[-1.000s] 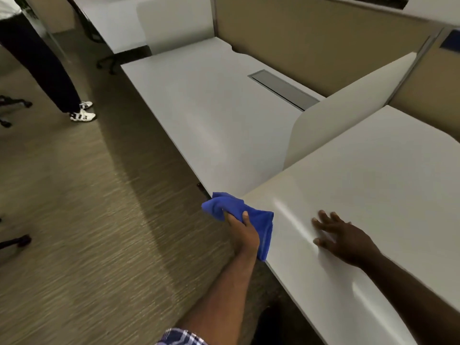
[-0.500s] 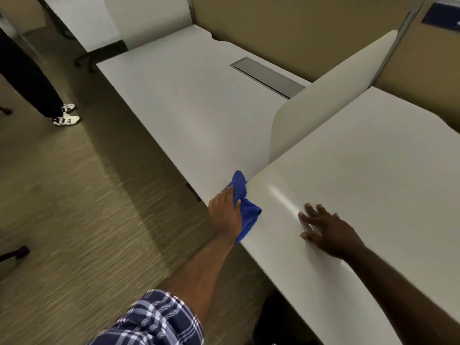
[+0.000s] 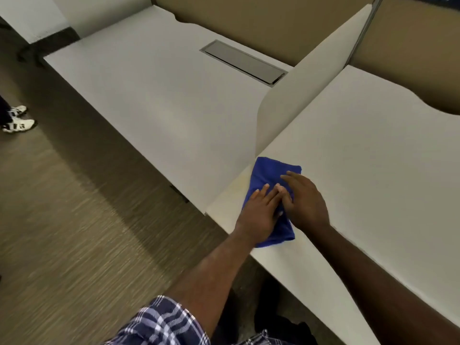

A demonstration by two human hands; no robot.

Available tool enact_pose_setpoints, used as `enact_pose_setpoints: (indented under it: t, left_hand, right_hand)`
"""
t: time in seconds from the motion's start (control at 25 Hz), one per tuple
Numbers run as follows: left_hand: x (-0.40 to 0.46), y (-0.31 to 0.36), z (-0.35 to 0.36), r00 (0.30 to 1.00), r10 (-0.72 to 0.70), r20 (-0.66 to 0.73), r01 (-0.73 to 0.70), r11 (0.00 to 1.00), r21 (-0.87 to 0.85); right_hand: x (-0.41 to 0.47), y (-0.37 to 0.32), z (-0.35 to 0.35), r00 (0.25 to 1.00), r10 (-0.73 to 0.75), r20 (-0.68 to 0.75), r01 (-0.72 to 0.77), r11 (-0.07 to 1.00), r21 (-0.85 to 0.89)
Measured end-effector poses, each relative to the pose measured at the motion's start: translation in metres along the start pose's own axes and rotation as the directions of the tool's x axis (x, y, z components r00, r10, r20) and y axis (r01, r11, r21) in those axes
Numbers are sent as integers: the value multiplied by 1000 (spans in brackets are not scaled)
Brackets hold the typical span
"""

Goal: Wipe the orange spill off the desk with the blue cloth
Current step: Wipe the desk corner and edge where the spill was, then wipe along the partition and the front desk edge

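Note:
The blue cloth (image 3: pixel 271 170) lies folded on the near left corner of the white desk (image 3: pixel 373 158), just in front of the end of the divider panel. My left hand (image 3: pixel 260 212) presses flat on the cloth's left side. Touching it, my right hand (image 3: pixel 305 200) rests on the cloth's right side with its fingers bent. A faint orange-yellow smear (image 3: pixel 236 188) shows on the desk between the cloth and the desk's left edge. The part of the desk under the cloth is hidden.
A white divider panel (image 3: pixel 298 95) separates this desk from the neighbouring desk (image 3: pixel 149 95), which has a grey cable hatch (image 3: pixel 242 61). Tan partition walls (image 3: pixel 249 18) close the back. Another person's white shoes (image 3: pixel 17 120) stand on the carpet at far left.
My left hand has brought the cloth from the desk's edge up onto the desktop and spread it. My right hand has slid left onto the cloth. The view has shifted closer.

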State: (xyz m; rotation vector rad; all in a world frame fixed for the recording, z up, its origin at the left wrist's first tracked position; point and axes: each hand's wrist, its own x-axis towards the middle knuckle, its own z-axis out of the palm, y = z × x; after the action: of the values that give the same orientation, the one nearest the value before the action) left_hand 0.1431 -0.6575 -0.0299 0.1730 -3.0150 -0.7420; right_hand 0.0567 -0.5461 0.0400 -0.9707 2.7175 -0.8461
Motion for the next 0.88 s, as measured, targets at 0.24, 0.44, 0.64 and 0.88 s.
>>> enact_pose_setpoints:
  t: [0.24,0.44,0.64,0.88]
  left_hand:
    - [-44,-32,-49,999,43,-23,-47,967,-251]
    - [-98,-91,-55,978,-146,-147,130,985,-111]
    - [-104,-100,-55,972,-215,-94,204,972,-115]
    - [-113,-93,-54,969,-246,-5,238,941,-240]
  right_hand:
    - [6,-38,64,952,290,100,-272,948,-164]
    - [3,-59,101,968,222,120,-168,922,-349]
    - [-9,-51,101,976,74,207,5,934,-357]
    - [27,-12,79,936,346,58,-304,882,-360]
